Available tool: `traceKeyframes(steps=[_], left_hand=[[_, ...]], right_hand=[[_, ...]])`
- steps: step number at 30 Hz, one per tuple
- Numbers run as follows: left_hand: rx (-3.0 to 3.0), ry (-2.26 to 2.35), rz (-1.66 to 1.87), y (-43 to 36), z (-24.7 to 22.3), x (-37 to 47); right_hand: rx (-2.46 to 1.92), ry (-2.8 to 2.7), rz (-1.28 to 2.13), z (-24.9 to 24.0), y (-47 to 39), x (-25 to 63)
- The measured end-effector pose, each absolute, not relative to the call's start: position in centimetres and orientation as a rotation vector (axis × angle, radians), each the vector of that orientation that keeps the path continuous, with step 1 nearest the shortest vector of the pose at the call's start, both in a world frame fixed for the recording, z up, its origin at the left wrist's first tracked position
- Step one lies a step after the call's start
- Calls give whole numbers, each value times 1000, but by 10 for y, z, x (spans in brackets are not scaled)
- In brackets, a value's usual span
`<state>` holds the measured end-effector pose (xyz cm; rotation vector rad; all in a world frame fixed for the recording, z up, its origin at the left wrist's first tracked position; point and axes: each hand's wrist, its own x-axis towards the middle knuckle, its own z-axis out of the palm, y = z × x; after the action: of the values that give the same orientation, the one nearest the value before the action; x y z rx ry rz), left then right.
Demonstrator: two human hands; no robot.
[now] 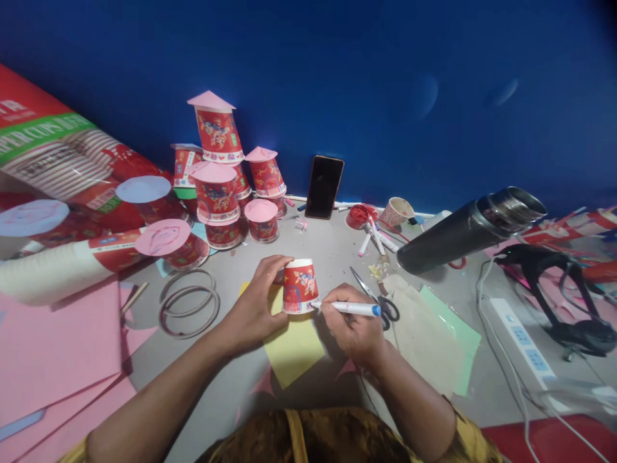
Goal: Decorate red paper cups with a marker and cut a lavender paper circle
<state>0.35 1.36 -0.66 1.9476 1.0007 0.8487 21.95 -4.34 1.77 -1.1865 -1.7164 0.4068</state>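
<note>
1. Left hand (263,297) half curled, gripping the cup (299,284) between thumb and fingers.
2. Right hand (353,325) closed round a pen (355,308), tip at the cup's lower rim.
3. Cup between both hands, over yellow paper (295,354).

- top (245,442): dark brown, mottled yellow-gold
- tan strip (297,438) down its front
- right sleeve (466,429): same mottle, ends about the elbow
- left sleeve (76,452): yellowish sliver at frame edge
- left hand (255,305), right hand (354,325), forearms (173,379): bare

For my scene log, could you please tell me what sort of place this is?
Probably a craft workspace, judging by the marker in the right hand, the scissors and the stacked red cups with pink paper tops.
</note>
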Motion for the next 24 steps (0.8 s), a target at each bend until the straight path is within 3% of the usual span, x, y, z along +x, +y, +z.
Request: traceKeyframes(steps=[24], left_hand=[[1793,1020,881,14,-6,2]], right_hand=[[-1118,-1641,355,23,-44,221]])
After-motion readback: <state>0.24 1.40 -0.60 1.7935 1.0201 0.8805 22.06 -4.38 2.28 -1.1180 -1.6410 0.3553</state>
